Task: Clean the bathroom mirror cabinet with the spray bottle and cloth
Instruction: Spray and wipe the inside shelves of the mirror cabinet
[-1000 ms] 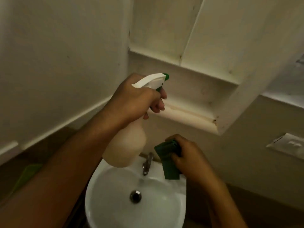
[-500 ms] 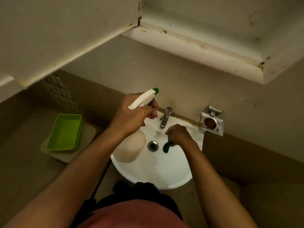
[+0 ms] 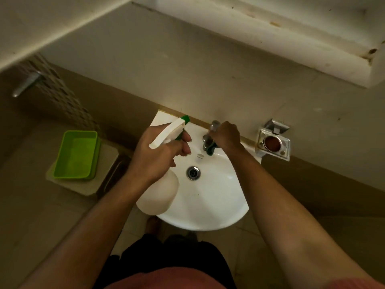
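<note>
Over a white sink (image 3: 210,207), the left hand (image 3: 158,155) grips a spray bottle (image 3: 160,192); the right hand (image 3: 226,137) clutches a green cloth (image 3: 213,147) against the tap (image 3: 206,140).

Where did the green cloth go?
In the head view, the green cloth is bunched in the right hand, right against the tap at the back of the white sink.

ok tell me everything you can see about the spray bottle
The spray bottle has a translucent whitish plastic body, a white trigger head and a green nozzle tip. The left hand grips its neck, holding it tilted over the left rim of the white sink, nozzle towards the wall. Its fill level cannot be told.
</note>
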A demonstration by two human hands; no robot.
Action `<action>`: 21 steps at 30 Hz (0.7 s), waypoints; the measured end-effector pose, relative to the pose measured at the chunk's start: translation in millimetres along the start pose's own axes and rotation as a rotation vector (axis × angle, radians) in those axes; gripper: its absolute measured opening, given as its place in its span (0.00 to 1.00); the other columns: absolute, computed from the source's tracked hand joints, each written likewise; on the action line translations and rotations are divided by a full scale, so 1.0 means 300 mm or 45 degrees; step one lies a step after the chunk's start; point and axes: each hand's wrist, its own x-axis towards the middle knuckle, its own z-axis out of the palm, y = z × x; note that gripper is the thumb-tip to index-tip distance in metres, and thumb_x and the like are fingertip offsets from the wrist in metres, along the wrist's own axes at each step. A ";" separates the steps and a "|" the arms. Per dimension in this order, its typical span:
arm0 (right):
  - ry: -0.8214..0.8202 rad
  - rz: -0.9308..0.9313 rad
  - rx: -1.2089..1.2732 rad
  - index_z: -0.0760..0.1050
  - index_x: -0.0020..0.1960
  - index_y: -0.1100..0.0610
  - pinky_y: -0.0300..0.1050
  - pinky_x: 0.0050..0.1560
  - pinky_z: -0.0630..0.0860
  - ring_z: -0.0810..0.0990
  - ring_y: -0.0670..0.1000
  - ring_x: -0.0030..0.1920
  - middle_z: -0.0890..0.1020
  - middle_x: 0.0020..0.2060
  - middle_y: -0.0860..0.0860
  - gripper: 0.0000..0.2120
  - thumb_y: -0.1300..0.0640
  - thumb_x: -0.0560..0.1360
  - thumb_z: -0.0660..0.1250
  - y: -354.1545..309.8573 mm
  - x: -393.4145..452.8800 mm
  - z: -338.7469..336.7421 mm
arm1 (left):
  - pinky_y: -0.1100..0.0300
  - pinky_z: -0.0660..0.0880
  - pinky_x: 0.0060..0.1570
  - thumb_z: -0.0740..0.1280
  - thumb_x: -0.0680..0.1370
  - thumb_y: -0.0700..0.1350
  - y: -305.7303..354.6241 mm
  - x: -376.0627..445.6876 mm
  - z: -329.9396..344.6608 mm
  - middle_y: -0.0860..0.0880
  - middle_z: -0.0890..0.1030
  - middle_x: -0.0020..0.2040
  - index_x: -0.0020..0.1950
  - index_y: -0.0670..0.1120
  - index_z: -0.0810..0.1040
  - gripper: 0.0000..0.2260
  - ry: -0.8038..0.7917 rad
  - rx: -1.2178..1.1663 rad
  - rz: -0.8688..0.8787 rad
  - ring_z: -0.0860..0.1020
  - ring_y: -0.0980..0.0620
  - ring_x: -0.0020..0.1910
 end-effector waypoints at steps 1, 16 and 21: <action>-0.017 0.007 -0.009 0.79 0.50 0.60 0.44 0.42 0.75 0.82 0.56 0.46 0.83 0.45 0.55 0.16 0.47 0.75 0.68 0.011 0.008 0.002 | 0.58 0.77 0.34 0.63 0.69 0.44 -0.004 -0.001 -0.002 0.50 0.85 0.38 0.47 0.47 0.84 0.11 0.000 -0.003 0.001 0.83 0.55 0.41; 0.106 0.297 0.772 0.57 0.77 0.49 0.52 0.55 0.80 0.74 0.57 0.65 0.71 0.69 0.53 0.40 0.66 0.72 0.72 0.210 -0.071 0.123 | 0.59 0.79 0.34 0.64 0.71 0.42 -0.010 0.028 -0.032 0.50 0.85 0.38 0.47 0.46 0.84 0.11 0.034 0.004 0.054 0.84 0.54 0.41; -0.063 0.670 1.529 0.75 0.61 0.59 0.50 0.46 0.82 0.82 0.56 0.51 0.82 0.58 0.57 0.23 0.67 0.68 0.75 0.206 -0.112 0.247 | 0.60 0.76 0.34 0.64 0.70 0.43 -0.011 0.064 -0.019 0.51 0.85 0.38 0.47 0.46 0.84 0.11 0.032 -0.001 0.028 0.84 0.53 0.41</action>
